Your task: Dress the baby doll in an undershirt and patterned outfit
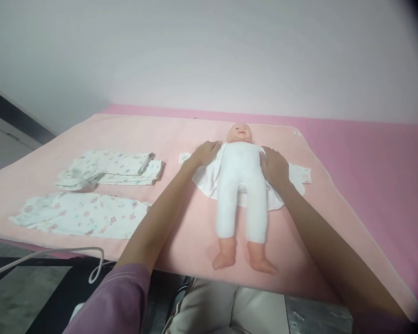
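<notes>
A baby doll (242,160) with a white cloth body lies on its back, its feet toward me. Spread beneath it is a white baby shirt (205,181), whose patterned sleeves stick out on both sides. My left hand (207,153) is closed at the shirt's edge beside the doll's shoulder on the left. On the other side, my right hand (275,166) curls around the shirt's edge at the doll's upper side, thumb against the body. The fingertips of both hands are partly hidden.
A pink blanket (181,218) covers the table. To the left lie folded printed baby clothes (125,167) and, nearer me, a flat printed garment (87,213). A white cable (55,250) loops at the front left edge. Behind the table rises a pale wall (209,60).
</notes>
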{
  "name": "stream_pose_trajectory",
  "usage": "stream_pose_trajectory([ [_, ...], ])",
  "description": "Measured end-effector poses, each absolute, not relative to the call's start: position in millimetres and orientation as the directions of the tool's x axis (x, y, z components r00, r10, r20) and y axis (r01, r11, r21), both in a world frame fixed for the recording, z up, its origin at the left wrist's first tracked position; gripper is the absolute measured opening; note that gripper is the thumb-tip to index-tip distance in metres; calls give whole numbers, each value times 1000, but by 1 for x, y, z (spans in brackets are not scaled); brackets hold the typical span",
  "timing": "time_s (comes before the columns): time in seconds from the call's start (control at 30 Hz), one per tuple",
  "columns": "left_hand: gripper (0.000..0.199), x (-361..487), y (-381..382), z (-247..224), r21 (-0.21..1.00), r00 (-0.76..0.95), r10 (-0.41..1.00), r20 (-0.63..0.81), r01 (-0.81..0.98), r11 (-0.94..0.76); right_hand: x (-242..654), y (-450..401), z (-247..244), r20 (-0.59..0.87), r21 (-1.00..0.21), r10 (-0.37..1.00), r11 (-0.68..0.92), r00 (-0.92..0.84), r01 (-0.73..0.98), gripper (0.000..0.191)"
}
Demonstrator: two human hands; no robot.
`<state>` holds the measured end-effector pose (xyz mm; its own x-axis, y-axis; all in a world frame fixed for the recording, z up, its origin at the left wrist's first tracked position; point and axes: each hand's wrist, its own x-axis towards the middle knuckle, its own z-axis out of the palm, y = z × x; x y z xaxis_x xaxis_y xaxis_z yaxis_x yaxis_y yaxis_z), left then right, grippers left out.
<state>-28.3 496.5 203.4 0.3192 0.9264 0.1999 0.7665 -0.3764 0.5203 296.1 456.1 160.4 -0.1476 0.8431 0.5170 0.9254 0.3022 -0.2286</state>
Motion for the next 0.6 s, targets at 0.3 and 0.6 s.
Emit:
stream_pose_trajectory([
  [0.3,49,-9,478,206,340,177,922,343,892,-298,292,450,164,546,-245,824,329,-151,912,67],
  [0.6,55,32,218,267,517,69,879,472,786,-339,290,298,241,676,-341,720,495,-158,799,56],
])
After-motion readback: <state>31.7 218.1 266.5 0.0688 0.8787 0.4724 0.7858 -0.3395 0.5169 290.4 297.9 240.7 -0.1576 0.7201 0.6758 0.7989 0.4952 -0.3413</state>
